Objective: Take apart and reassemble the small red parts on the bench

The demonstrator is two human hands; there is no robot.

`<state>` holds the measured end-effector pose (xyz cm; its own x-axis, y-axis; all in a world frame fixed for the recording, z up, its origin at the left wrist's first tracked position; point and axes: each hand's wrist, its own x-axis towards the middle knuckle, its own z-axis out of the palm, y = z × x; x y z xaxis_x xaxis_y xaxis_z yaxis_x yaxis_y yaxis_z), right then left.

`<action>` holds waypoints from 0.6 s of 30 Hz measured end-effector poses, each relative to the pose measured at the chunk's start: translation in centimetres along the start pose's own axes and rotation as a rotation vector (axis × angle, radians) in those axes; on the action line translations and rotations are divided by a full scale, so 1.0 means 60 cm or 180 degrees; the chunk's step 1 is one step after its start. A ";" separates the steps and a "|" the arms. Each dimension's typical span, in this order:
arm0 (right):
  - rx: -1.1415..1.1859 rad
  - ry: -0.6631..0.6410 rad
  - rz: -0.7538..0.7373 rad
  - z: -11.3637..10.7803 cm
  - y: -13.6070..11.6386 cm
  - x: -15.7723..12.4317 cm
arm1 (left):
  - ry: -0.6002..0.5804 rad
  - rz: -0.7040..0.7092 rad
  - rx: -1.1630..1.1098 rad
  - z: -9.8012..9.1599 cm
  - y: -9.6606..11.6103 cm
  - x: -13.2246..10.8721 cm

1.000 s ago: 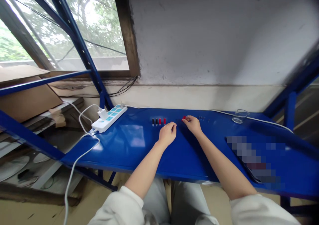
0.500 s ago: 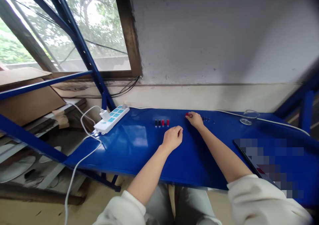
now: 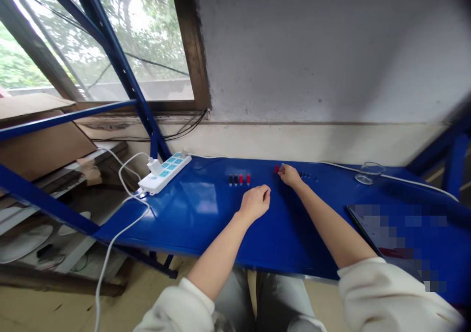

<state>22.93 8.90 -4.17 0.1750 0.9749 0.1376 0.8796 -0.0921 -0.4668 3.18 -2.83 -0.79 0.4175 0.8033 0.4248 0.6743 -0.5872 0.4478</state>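
Over the table point(image 3: 206, 226), left fingers point(image 3: 264, 189) clench; right fingers point(image 3: 283, 171) bend beside red piece point(image 3: 276, 168), hold unclear.

Red piece point(image 3: 276, 168) farther back, right hand point(image 3: 290, 175) too, fingers point(image 3: 281, 171) shifted to the piece's right

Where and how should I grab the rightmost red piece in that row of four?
Probably pinch the rightmost red piece by the sides of its red body, coming from the right: it is narrow, and the row's other red piece sits on its left.
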 end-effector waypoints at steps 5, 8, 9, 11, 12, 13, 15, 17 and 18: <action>-0.0097 -0.0153 0.0120 -0.004 -0.007 0.002 | 0.0007 -0.0408 0.0225 0.001 -0.002 0.002; -0.0207 -0.0314 0.0235 -0.013 -0.015 0.002 | -0.0078 -0.0871 0.0468 -0.001 -0.006 0.004; -0.0251 -0.0372 0.0278 -0.018 -0.018 0.000 | -0.0127 -0.0999 0.0540 -0.002 -0.008 0.005; -0.0346 -0.0481 0.0368 -0.029 -0.024 -0.006 | -0.0192 -0.1178 0.0651 -0.004 -0.012 0.007; -0.0390 -0.0528 0.0409 -0.036 -0.027 -0.012 | -0.0204 -0.1247 0.0690 -0.006 -0.013 0.008; -0.0440 -0.0564 0.0450 -0.043 -0.031 -0.019 | -0.0212 -0.1312 0.0717 -0.007 -0.015 0.009; -0.0532 -0.0582 0.0495 -0.058 -0.040 -0.039 | -0.0227 -0.1409 0.0734 -0.009 -0.019 0.012; -0.0673 -0.0554 0.0534 -0.071 -0.051 -0.067 | -0.0228 -0.1457 0.0720 -0.009 -0.023 0.015; -0.0663 -0.0499 0.0490 -0.076 -0.057 -0.082 | -0.0210 -0.1460 0.0712 -0.008 -0.026 0.016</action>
<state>21.09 3.46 0.74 0.2573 0.9641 -0.0651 0.9226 -0.2651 -0.2803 2.22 -1.18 -0.69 0.0808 0.9821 0.1703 0.9079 -0.1430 0.3940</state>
